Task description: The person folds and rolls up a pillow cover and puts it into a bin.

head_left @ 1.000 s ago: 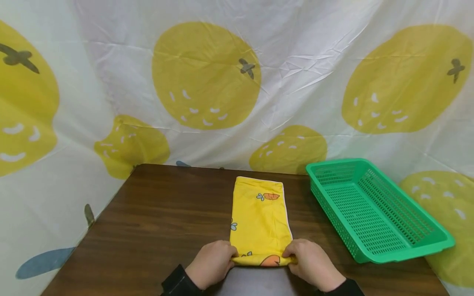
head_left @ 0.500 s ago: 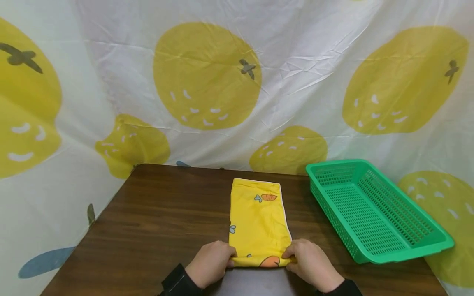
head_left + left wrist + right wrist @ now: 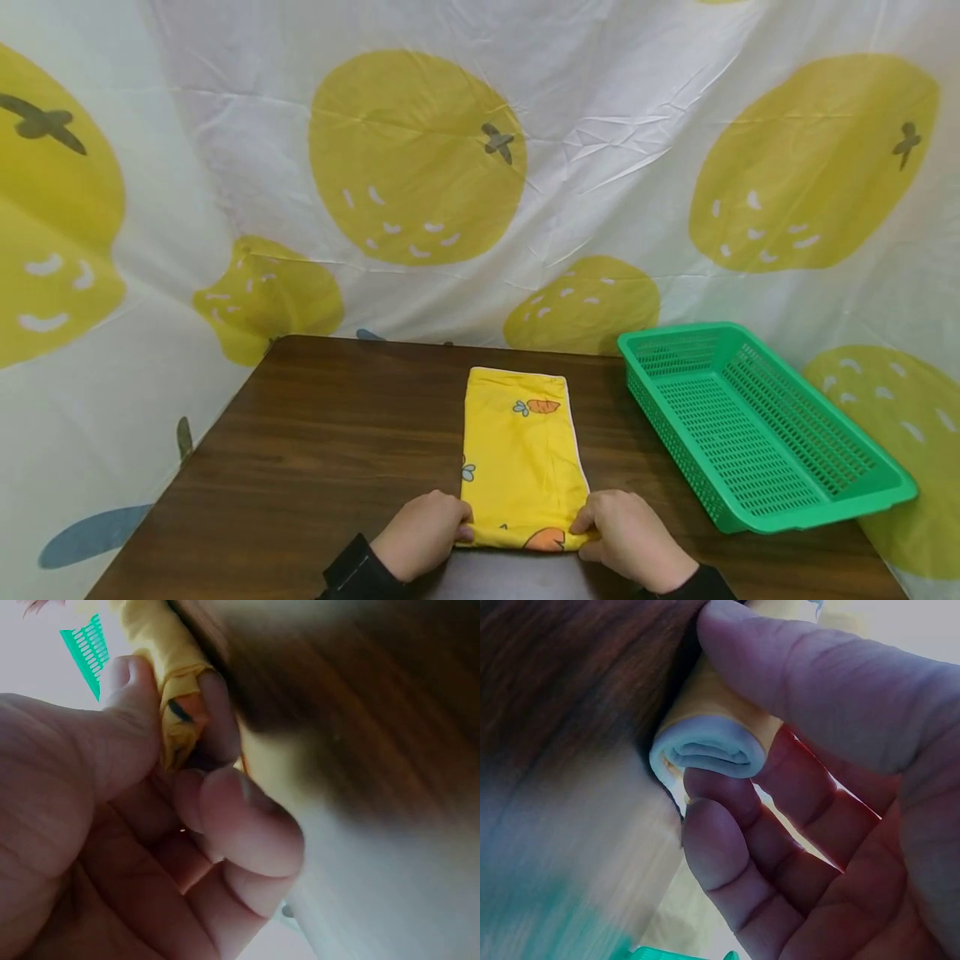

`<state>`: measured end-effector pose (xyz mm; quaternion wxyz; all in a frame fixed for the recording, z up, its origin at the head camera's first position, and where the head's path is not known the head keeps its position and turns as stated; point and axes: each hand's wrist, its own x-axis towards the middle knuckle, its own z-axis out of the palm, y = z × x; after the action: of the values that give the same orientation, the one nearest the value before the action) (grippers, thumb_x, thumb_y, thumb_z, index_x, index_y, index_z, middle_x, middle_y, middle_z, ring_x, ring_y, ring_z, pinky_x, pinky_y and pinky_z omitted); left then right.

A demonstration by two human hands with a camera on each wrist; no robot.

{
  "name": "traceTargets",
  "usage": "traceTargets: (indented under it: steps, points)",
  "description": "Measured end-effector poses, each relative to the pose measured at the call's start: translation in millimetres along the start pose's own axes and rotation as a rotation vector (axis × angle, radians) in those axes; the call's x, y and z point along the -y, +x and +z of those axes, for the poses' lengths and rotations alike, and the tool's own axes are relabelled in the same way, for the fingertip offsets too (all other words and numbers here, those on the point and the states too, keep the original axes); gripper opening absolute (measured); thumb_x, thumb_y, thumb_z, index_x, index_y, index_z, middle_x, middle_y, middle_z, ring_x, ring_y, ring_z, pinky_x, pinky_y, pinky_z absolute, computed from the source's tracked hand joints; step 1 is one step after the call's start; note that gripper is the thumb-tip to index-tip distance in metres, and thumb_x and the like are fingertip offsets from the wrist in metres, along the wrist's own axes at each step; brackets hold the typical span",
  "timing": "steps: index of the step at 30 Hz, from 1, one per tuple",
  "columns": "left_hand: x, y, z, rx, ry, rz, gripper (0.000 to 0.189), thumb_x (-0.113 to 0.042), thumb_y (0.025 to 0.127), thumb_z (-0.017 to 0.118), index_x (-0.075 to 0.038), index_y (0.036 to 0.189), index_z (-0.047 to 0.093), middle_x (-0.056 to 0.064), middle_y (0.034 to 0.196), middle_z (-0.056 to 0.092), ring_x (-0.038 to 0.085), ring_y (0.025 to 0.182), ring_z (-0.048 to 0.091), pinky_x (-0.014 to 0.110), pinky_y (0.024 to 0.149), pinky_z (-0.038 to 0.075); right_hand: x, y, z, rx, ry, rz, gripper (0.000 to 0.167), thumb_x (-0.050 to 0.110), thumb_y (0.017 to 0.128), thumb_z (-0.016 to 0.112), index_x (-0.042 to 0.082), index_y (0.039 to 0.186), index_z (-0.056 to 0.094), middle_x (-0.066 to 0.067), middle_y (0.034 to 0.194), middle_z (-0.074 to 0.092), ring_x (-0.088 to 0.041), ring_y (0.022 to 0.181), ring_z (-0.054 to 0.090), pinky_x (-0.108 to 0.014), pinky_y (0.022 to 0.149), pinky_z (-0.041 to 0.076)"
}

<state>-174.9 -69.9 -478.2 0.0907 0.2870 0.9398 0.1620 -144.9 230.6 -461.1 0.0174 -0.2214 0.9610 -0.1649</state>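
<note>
A yellow cloth with a carrot print and white piping along its right side lies flat on the table as a long strip. Its near end is turned up into a narrow roll. At the roll's left end my left hand pinches the fabric between thumb and fingers. My right hand grips the other end. The right wrist view shows the roll's layered white-edged end, with the thumb on top and fingertips below. In the left wrist view, the thumb presses the yellow roll from one side.
A green perforated plastic basket stands on the right of the dark wood table, with nothing inside it. Behind and beside the table hangs a white sheet printed with large yellow fruit.
The cloth has slid slightly left and toward the body. Both hands keep hold of the rolled end, and the left hand has shifted a little left with it.
</note>
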Motion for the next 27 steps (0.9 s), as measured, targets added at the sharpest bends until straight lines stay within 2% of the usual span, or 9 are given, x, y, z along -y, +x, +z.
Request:
traceTargets:
  steps: [7,10,13,16,18,20,23,27]
  points:
    - [0.3,-3.4,0.9,-0.030,0.050,0.010,0.034,-0.032,0.101,0.072,-0.015,0.072,0.069,-0.009,0.061,0.043,0.009,0.057,0.042,0.029,0.056,0.038,0,0.2,0,0.014,0.004,-0.023,0.024,0.014,0.068,0.098,0.020,0.088,0.086,0.006,0.090,0.081,-0.012,0.081,0.073,-0.032,0.069,0.056]
    - [-0.6,-6.0,-0.4,-0.032,0.056,-0.024,0.042,-0.039,0.100,0.072,-0.016,0.066,0.063,-0.009,0.060,0.040,0.009,0.055,0.040,0.030,0.054,0.037,1,0.0,-1,0.025,0.009,-0.016,0.024,0.014,0.068,0.098,0.019,0.088,0.087,0.005,0.090,0.081,-0.013,0.082,0.073,-0.032,0.070,0.057]
    - [-1.2,-7.2,-1.9,-0.034,0.067,-0.092,0.049,-0.048,0.096,0.075,-0.018,0.062,0.057,-0.008,0.058,0.038,0.010,0.054,0.039,0.030,0.052,0.035,1,-0.1,-1,0.036,0.010,-0.010,0.024,0.014,0.068,0.098,0.019,0.089,0.087,0.005,0.091,0.081,-0.014,0.083,0.074,-0.032,0.071,0.057]
    - [-2.2,-6.6,-2.2,-0.099,0.112,-0.121,0.047,-0.053,0.088,0.082,-0.021,0.065,0.056,-0.008,0.062,0.042,0.009,0.057,0.041,0.030,0.053,0.035,1,0.2,-1,0.038,0.006,-0.010,0.024,0.015,0.069,0.099,0.019,0.089,0.087,0.005,0.091,0.081,-0.014,0.083,0.074,-0.032,0.071,0.058]
    - [-3.7,-5.7,-1.5,-0.158,0.153,-0.076,0.043,-0.051,0.083,0.087,-0.022,0.067,0.058,-0.009,0.066,0.047,0.008,0.061,0.043,0.028,0.054,0.036,2,0.3,-2,0.039,0.005,-0.009,0.024,0.015,0.069,0.099,0.019,0.089,0.087,0.005,0.091,0.081,-0.014,0.083,0.074,-0.032,0.071,0.058]
    - [-6.0,-5.1,-0.8,-0.206,0.189,0.000,0.036,-0.045,0.080,0.090,-0.024,0.069,0.062,-0.011,0.069,0.053,0.006,0.064,0.044,0.026,0.055,0.037,2,0.5,-2,0.043,0.007,-0.008,0.024,0.015,0.069,0.098,0.019,0.089,0.087,0.005,0.091,0.081,-0.013,0.082,0.073,-0.032,0.071,0.058]
    - [-9.3,-4.6,0.1,-0.220,0.213,0.087,0.027,-0.037,0.081,0.090,-0.025,0.069,0.069,-0.013,0.068,0.058,0.004,0.063,0.045,0.023,0.056,0.037,3,0.8,-3,0.054,0.013,0.003,0.023,0.015,0.070,0.098,0.019,0.090,0.087,0.005,0.091,0.081,-0.013,0.082,0.073,-0.033,0.072,0.057]
    - [-12.1,-4.8,0.2,-0.211,0.207,0.086,0.027,-0.034,0.083,0.089,-0.024,0.068,0.070,-0.013,0.064,0.057,0.003,0.059,0.046,0.024,0.055,0.037,4,0.6,-5,0.065,0.023,0.022,0.021,0.016,0.072,0.097,0.017,0.091,0.086,0.003,0.092,0.082,-0.017,0.084,0.075,-0.036,0.074,0.059]
